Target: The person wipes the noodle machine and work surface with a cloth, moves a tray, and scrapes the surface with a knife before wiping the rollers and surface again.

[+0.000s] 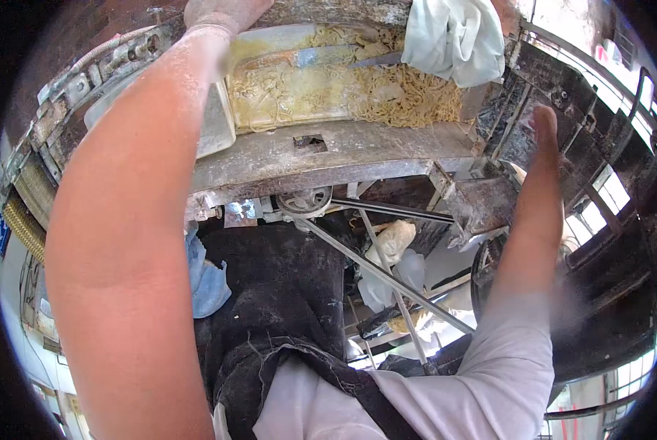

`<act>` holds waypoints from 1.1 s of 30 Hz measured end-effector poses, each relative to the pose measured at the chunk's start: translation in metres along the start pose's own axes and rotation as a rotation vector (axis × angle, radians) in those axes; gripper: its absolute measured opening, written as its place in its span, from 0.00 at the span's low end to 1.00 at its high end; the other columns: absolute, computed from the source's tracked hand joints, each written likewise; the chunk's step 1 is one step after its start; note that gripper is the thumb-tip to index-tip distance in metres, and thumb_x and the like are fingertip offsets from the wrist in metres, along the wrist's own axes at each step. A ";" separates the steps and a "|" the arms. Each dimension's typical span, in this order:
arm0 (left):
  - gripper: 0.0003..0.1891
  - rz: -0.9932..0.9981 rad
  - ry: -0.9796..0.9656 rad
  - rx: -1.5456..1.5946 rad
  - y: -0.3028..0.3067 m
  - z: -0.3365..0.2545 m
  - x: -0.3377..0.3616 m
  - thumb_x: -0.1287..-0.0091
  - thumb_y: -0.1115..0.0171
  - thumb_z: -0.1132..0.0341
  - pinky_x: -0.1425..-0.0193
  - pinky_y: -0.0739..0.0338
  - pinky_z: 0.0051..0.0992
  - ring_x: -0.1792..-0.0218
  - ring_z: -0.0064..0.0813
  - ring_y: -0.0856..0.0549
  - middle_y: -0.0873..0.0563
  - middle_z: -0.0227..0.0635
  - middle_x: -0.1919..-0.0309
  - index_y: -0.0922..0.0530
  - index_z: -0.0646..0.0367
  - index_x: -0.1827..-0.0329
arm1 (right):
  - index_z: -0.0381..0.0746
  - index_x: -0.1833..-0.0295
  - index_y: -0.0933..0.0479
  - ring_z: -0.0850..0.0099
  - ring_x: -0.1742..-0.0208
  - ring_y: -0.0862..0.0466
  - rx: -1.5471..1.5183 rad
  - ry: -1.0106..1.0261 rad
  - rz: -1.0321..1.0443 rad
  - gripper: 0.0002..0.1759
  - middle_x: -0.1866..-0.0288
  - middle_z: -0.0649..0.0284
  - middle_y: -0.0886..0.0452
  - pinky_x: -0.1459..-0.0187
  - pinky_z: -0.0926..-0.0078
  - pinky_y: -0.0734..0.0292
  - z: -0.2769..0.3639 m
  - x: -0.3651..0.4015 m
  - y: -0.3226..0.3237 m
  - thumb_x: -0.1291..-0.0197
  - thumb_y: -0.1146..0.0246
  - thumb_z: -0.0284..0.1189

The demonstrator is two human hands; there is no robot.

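My left arm reaches up across the view, and my left hand, dusted with white powder, is cut off by the top edge. Its fingers are out of sight, so what it touches does not show. Just below and right of it is a shallow tray with yellowish dough strands. Thin noodles lie heaped toward its right end. My right hand is at the dark metal frame on the right; its fingers are hidden from me. A pale cloth hangs between my hands, above the noodles.
A flour-dusted metal ledge runs in front of me, below the tray. Under it are a pulley and a long belt slanting down right. Plastic bags hang there. A blue cloth lies beside my dark apron.
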State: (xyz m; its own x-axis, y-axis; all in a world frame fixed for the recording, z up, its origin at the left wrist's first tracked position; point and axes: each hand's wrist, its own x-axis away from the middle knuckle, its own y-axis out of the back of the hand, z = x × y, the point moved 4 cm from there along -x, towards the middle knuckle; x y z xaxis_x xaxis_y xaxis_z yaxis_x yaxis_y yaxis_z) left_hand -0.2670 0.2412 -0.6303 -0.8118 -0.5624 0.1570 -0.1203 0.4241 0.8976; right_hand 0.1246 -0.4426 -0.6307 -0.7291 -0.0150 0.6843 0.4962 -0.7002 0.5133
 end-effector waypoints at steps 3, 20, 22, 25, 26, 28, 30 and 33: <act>0.12 0.033 0.020 -0.029 0.001 0.001 0.000 0.31 0.43 0.57 0.48 0.16 0.46 0.55 0.50 0.10 0.09 0.47 0.61 0.16 0.55 0.61 | 0.40 0.59 0.15 0.65 0.68 0.15 0.162 0.111 -0.087 0.11 0.68 0.63 0.15 0.66 0.62 0.18 0.001 0.009 -0.006 0.33 0.36 0.36; 0.13 0.045 0.030 0.012 -0.003 -0.001 0.004 0.31 0.42 0.56 0.47 0.17 0.47 0.55 0.50 0.10 0.09 0.47 0.61 0.16 0.54 0.61 | 0.35 0.54 0.16 0.51 0.54 0.13 1.423 0.010 0.226 0.13 0.55 0.48 0.14 0.54 0.54 0.18 0.005 0.013 -0.038 0.39 0.38 0.31; 0.13 0.022 0.014 0.008 0.000 0.004 -0.001 0.30 0.42 0.56 0.48 0.17 0.48 0.55 0.50 0.11 0.09 0.46 0.61 0.16 0.54 0.61 | 0.39 0.52 0.15 0.52 0.52 0.13 1.556 -0.084 -0.032 0.14 0.53 0.49 0.13 0.51 0.51 0.18 0.010 0.015 -0.045 0.42 0.36 0.32; 0.13 -0.010 -0.007 0.020 -0.002 0.005 0.001 0.31 0.42 0.56 0.48 0.17 0.48 0.56 0.50 0.11 0.10 0.45 0.62 0.16 0.54 0.61 | 0.39 0.55 0.15 0.50 0.53 0.13 1.456 0.132 -0.218 0.12 0.57 0.49 0.13 0.51 0.50 0.18 0.028 0.031 -0.057 0.43 0.35 0.31; 0.13 -0.003 -0.005 0.026 -0.002 0.003 0.004 0.31 0.42 0.56 0.48 0.17 0.48 0.56 0.50 0.11 0.10 0.45 0.62 0.16 0.54 0.61 | 0.39 0.56 0.15 0.49 0.53 0.13 1.406 0.228 -0.309 0.11 0.59 0.48 0.13 0.51 0.50 0.18 0.040 0.052 -0.064 0.43 0.35 0.31; 0.13 0.020 0.015 0.008 0.000 0.002 0.001 0.31 0.42 0.56 0.48 0.17 0.47 0.56 0.50 0.11 0.10 0.45 0.62 0.16 0.54 0.61 | 0.40 0.59 0.14 0.48 0.54 0.13 1.279 0.425 -0.498 0.10 0.63 0.48 0.13 0.52 0.49 0.18 0.060 0.082 -0.077 0.44 0.35 0.31; 0.12 0.020 0.015 0.002 0.001 0.003 -0.001 0.31 0.42 0.56 0.48 0.17 0.47 0.56 0.50 0.11 0.10 0.45 0.62 0.16 0.54 0.61 | 0.39 0.62 0.14 0.46 0.54 0.12 1.085 0.481 -0.494 0.08 0.61 0.45 0.13 0.51 0.49 0.18 0.022 0.095 -0.084 0.43 0.36 0.29; 0.12 0.002 0.004 0.020 -0.002 0.002 -0.001 0.31 0.42 0.56 0.48 0.17 0.46 0.56 0.49 0.11 0.10 0.45 0.61 0.16 0.54 0.62 | 0.37 0.59 0.14 0.47 0.53 0.12 1.318 0.169 -0.672 0.09 0.55 0.45 0.12 0.51 0.49 0.18 -0.026 0.124 -0.116 0.40 0.39 0.27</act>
State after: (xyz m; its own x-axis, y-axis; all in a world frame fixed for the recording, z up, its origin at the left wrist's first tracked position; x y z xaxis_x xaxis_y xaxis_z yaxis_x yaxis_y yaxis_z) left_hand -0.2670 0.2421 -0.6334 -0.8099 -0.5642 0.1605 -0.1301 0.4396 0.8887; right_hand -0.0353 -0.3820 -0.6189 -0.9877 -0.1044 0.1164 0.0451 0.5224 0.8515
